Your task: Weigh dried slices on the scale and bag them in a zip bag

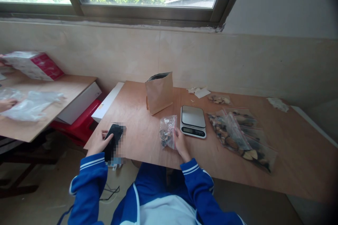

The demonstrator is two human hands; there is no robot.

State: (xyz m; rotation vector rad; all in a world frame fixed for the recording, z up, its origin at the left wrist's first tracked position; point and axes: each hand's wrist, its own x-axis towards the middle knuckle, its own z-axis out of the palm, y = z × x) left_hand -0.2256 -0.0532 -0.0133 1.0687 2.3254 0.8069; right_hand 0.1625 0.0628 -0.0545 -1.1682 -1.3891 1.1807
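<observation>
My left hand (99, 142) is closed around a black smartphone (112, 141) at the table's left front edge; part of the phone is blurred out. With its fingers on the right edge of a small clear zip bag (168, 132), my right hand (181, 143) grips the bag low over the table. Dark dried pieces lie in the bottom of that bag. Just right of the bag sits a white kitchen scale (193, 121) with a bare metal plate. Behind it to the left, a brown kraft paper pouch (160, 93) stands upright with its top open.
Larger zip bags of dried slices (237, 137) lie right of the scale. Paper scraps (202, 92) and a small bag (219, 99) rest near the wall. At left, another table (34, 126) holds plastic bags (34, 103), a pink-and-white box (37, 65) and another person's hand (7, 104). A red stool (76, 123) stands between.
</observation>
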